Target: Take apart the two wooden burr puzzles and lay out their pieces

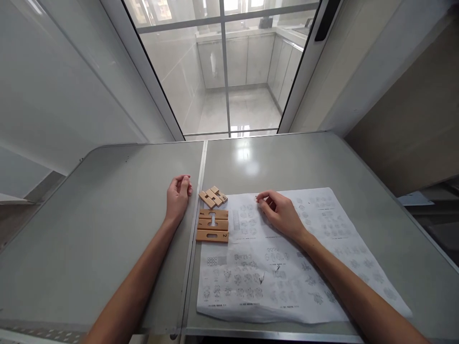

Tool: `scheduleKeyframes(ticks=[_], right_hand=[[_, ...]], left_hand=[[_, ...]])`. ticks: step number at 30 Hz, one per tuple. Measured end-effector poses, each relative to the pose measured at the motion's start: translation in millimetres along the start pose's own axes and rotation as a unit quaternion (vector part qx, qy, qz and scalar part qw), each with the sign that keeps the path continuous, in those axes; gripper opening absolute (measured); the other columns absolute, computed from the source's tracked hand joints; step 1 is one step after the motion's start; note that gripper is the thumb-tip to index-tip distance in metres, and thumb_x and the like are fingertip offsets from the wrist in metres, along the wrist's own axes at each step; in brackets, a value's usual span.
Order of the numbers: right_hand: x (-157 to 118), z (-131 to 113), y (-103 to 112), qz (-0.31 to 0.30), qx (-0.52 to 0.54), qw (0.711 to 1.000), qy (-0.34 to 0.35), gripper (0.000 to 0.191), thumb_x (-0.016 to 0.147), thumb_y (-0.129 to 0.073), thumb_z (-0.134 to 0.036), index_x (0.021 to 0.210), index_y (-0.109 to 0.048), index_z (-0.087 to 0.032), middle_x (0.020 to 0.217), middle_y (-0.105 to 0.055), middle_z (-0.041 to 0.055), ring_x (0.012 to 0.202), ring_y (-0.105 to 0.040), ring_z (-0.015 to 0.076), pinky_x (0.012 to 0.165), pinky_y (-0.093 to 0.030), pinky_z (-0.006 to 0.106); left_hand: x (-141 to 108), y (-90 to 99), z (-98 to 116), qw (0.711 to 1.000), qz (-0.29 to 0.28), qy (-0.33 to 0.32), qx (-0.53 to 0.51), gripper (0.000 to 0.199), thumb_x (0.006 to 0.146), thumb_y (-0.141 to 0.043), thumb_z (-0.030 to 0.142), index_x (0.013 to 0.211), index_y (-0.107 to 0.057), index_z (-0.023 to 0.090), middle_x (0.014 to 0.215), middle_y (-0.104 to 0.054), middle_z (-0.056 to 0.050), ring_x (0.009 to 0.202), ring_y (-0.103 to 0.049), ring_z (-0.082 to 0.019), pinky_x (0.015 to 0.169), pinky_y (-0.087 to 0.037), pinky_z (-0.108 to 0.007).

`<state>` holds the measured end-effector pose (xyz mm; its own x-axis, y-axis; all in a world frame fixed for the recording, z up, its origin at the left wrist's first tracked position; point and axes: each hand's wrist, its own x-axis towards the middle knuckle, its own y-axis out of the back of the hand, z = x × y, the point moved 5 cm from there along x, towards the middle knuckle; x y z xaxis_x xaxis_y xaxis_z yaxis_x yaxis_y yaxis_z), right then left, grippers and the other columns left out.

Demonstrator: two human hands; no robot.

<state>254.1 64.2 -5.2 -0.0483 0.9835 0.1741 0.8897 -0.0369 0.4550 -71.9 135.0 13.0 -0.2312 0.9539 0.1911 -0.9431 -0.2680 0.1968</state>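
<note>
My left hand (178,195) rests on the table left of the metal seam, its fingers curled closed with nothing visible in them. Over the printed sheet (247,296), my right hand (281,210) lies with fingers curled in and thumb near the index finger; I make out no object in it. Between the hands are wooden puzzle pieces. Three notched wooden pieces (212,236) lie side by side at the sheet's left edge, the nearest marked 2 and slotted. Behind them, a smaller slanted group of wooden pieces (213,197) includes one marked 3. Neither hand touches the wood.
The grey folding table (107,229) has a metal seam (195,215) running front to back. Small line diagrams cover the sheet, whose near edge is wavy. Beyond the table stands a glass door (225,71) with cabinets behind it. White panels rise at the left.
</note>
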Motion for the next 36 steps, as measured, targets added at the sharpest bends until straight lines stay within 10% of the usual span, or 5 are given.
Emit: scheduleKeyframes(ticks=[36], right_hand=[[-1.4,1.0,-3.2,-0.008,-0.007,1.0,0.007,0.016,0.102,-0.056,-0.029,0.1,-0.071,-0.022,0.081,-0.07,0.0026,0.064,-0.059,0.0185,0.061,-0.047,0.032]], left_hand=[[-6.0,-6.1,-0.8,0.998,-0.015,0.043,0.034,0.031,0.089,-0.073,0.048,0.096,-0.068,0.018,0.073,-0.063,0.001,0.066,-0.058,-0.014,0.062,-0.047,-0.024]])
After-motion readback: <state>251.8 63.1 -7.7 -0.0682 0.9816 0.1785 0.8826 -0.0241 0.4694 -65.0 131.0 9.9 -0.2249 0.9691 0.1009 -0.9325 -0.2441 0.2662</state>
